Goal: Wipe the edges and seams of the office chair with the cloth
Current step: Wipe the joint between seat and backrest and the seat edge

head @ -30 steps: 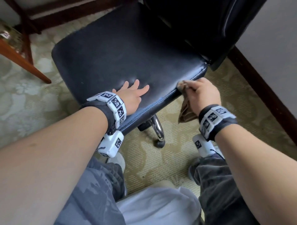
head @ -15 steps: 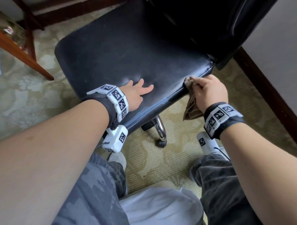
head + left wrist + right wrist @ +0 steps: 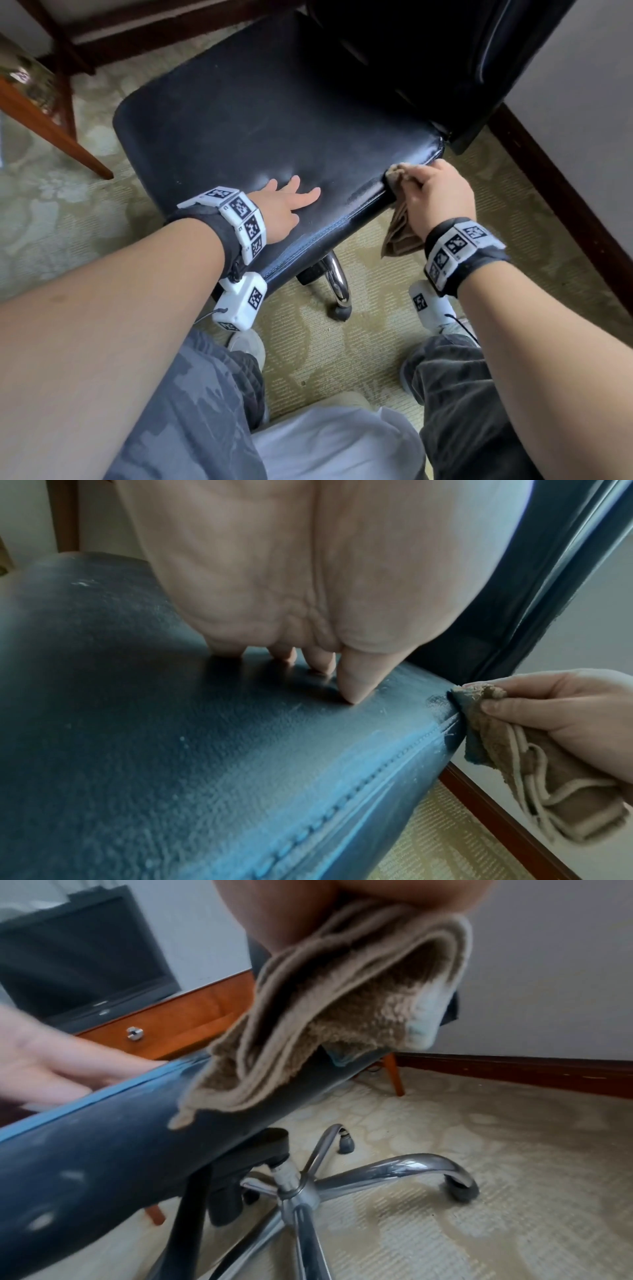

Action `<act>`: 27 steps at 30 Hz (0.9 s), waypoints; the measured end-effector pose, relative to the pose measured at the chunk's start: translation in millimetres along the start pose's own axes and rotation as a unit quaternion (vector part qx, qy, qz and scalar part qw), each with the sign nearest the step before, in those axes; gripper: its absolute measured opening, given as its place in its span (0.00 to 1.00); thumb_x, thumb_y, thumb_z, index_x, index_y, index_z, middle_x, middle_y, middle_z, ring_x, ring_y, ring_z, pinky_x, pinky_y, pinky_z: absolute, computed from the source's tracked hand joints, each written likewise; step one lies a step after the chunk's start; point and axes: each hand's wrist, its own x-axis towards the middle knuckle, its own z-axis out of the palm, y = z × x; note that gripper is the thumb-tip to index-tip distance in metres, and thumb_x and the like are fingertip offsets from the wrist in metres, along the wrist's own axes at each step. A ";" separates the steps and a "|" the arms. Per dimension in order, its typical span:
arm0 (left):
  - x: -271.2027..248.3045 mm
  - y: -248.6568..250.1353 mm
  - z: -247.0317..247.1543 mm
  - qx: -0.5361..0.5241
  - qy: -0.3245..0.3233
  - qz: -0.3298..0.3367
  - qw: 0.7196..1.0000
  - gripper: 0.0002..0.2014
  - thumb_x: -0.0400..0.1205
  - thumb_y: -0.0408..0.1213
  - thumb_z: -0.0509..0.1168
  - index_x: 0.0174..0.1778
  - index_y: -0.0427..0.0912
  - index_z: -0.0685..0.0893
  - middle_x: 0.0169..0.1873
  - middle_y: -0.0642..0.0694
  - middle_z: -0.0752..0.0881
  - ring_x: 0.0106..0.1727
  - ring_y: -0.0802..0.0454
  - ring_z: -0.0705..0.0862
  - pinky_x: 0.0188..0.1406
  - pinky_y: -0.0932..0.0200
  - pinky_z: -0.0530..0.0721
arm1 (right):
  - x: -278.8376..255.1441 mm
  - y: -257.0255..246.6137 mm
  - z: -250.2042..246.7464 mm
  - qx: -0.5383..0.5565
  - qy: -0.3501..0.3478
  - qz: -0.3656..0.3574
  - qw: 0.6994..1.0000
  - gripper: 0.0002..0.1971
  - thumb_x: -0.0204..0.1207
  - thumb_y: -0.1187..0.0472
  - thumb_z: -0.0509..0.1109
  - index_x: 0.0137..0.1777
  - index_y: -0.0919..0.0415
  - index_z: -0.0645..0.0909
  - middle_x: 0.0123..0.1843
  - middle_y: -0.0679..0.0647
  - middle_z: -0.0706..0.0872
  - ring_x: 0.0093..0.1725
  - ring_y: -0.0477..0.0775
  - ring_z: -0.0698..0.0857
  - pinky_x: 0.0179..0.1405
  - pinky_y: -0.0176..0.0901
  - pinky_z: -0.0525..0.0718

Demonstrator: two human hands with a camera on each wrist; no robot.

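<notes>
Markers in black and white squares cover the wristbands [image 3: 245, 219]; no brand or readable writing shows anywhere. Chair seat [image 3: 274, 130] of dark blue leather fills the middle of the head view, its stitched seam [image 3: 346, 799] running along the near edge; left hand [image 3: 286, 205] lies flat on the seat, fingers straight and slightly spread, fingertips [image 3: 352, 693] touching the leather. Right hand [image 3: 436, 197] pinches a folded tan cloth [image 3: 399, 236] between thumb and curled fingers, pressing its top against the seat's right edge near the back corner, the rest hanging below; since half a second ago that hand and cloth sit a little nearer that corner, while the left hand has stayed put. Chrome legs [image 3: 387, 1172] stand on patterned carpet [image 3: 376, 342].
</notes>
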 end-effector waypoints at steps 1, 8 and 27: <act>1.1 0.8 0.2 0.007 -0.003 0.002 1.000 0.35 0.94 0.32 0.48 0.91 0.71 0.44 0.92 0.56 0.38 0.93 0.41 0.40 0.80 0.46 0.67 | 0.8 1.5 -1.6 -0.003 0.002 0.013 1.000 0.18 0.89 0.51 0.62 0.74 0.44 0.83 0.54 0.52 0.79 0.58 0.62 0.84 0.56 0.47 0.79; 3.4 2.2 -1.2 -0.012 -0.016 -0.008 1.000 0.35 0.94 0.34 0.47 0.90 0.71 0.42 0.92 0.56 0.38 0.93 0.41 0.38 0.85 0.45 0.59 | -55.2 -48.9 12.1 -0.015 -0.143 -0.139 0.980 0.15 0.89 0.49 0.60 0.71 0.41 0.81 0.49 0.46 0.76 0.41 0.53 0.83 0.43 0.48 0.85; 7.0 10.9 -5.0 0.078 -0.041 -0.007 0.996 0.29 0.93 0.28 0.43 0.92 0.50 0.57 0.92 0.43 0.35 0.90 0.23 0.43 0.87 0.36 0.54 | -70.3 -49.5 19.3 0.031 -0.188 -0.181 0.965 0.16 0.89 0.47 0.62 0.74 0.33 0.79 0.48 0.44 0.75 0.42 0.47 0.81 0.45 0.44 0.84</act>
